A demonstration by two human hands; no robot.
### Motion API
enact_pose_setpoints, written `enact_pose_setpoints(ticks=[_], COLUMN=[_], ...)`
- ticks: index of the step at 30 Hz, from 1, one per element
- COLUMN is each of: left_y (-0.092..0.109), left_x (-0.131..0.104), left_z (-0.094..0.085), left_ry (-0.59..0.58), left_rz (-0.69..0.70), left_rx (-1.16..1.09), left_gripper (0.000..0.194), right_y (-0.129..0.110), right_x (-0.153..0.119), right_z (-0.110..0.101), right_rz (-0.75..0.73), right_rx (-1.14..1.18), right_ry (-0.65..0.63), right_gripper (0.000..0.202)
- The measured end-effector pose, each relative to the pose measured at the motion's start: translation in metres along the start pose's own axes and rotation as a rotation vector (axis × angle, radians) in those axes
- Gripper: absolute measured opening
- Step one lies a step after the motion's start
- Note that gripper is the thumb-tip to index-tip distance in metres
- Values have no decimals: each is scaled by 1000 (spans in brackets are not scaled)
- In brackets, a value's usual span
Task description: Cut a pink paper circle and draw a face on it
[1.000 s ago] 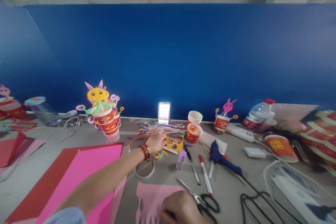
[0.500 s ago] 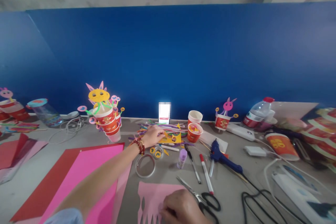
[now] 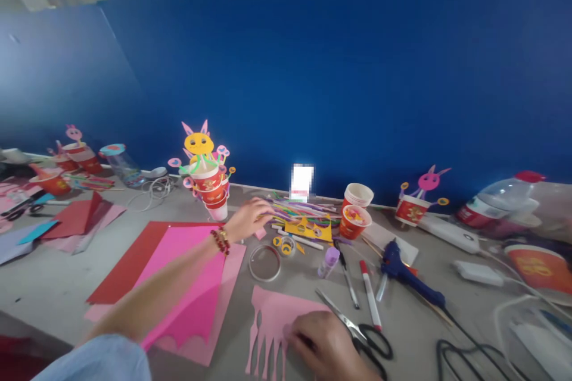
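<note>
My left hand [image 3: 248, 219] hovers at the left end of a pile of coloured pipe cleaners [image 3: 308, 209], its fingers apart and slightly bent. A small pink piece [image 3: 260, 233] shows just below its fingertips. Curled closed, my right hand [image 3: 324, 339] rests over the right part of a light pink sheet [image 3: 286, 306] cut into long wavy strips; whatever its fingers hold is hidden. Black-handled scissors [image 3: 357, 328] lie beside that hand. A yellow sheet with cut-out holes [image 3: 292, 228] is in front of the pile, near a round tape roll [image 3: 264, 263].
Red and pink sheets [image 3: 179, 286] lie at left, behind them a decorated cup stack [image 3: 214, 190]. A purple glue stick [image 3: 329, 262], a red-capped marker [image 3: 370, 297] and a blue glue gun [image 3: 409, 277] are at right. Paper cups [image 3: 355, 223] and a lit phone [image 3: 301, 181] stand at the back.
The view has turned to the left. My left hand has drawn back from the pipe cleaners to their left end. My right hand stays curled on the cut pink sheet.
</note>
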State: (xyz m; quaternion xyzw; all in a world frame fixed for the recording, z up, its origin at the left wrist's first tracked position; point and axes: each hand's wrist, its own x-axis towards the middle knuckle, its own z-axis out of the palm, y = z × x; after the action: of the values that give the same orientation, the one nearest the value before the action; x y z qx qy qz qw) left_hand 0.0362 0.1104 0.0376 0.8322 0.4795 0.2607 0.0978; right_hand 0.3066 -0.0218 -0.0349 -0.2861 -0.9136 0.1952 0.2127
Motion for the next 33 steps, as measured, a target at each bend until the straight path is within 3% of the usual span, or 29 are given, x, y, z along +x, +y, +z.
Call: enact_pose_setpoints(ticks=[6,10,15,22,25,27,30,33], left_y=[-37,-63,-92,-113,-99,-76,-26,16], left_x=[-117,-168,-180,-155,-143,-133,-119,-107], left_z=[-57,-77,-87,-95,-98,-92,-63,-18], left_ry=[-106,-204,-263,-373,-381,-347,-325,-344], left_rz=[-227,-391,-475,-416,-359,-284,-97,109], left_rx=[83,178,285,355,389,407,365,310], left_gripper=[31,56,75,69,59,48,30,34], right_y=[1,1,-4,-1,-1,-2,-3,-4], right_x=[0,-1,1,0,0,1,2,2], right_z=[-2,-4,-7,-3,-2,-2,-3,-3], right_rz=[13,35,52,57,68,71,81,90], right_rx=[19,57,66,51,39,31,24,18], right_ry=[-40,-88,-86,-60,-47,-36,-48,-52], right_gripper=[39,32,28,30,34,34,32,31])
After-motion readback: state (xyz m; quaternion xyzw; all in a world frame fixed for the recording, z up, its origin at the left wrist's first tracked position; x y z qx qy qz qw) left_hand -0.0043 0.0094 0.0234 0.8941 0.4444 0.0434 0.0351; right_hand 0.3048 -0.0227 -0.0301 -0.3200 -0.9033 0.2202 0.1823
